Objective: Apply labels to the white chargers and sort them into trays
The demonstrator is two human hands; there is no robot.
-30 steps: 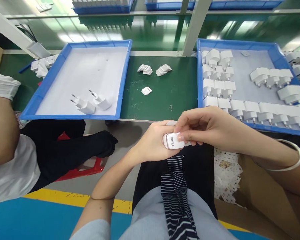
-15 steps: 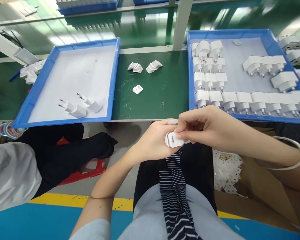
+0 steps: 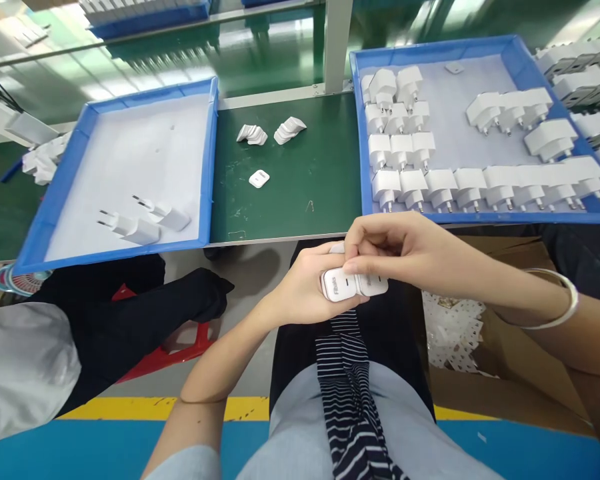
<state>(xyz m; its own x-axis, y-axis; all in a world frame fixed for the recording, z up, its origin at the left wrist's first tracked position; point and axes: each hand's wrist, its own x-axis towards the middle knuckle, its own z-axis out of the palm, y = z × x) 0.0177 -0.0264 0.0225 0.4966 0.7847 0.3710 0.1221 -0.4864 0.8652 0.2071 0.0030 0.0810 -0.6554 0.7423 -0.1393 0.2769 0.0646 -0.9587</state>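
Observation:
My left hand [image 3: 305, 287] is closed around a white charger part, whose rounded face plate [image 3: 339, 285] with small lettering points up. A second rounded white plate [image 3: 373, 285] lies beside it, under my right fingers. The thumb and forefinger of my right hand [image 3: 395, 248] are pinched at the upper edge where the two plates meet. On the green table [image 3: 280, 213] past my hands are a single white plate [image 3: 259, 179] and two small leaning stacks of plates [image 3: 253, 135], [image 3: 290, 130].
The left blue tray [image 3: 207, 167] holds two plug chargers [image 3: 143, 231]. Rows of white chargers [image 3: 440, 187] stand in the right blue tray [image 3: 363, 133]. A cardboard box [image 3: 520, 373] is below right; a seated person's leg [image 3: 180, 293] is at the left.
The view has shifted slightly right. The second plate beside the first now shows more fully, and my right fingers have moved off the first plate's face to the upper edge.

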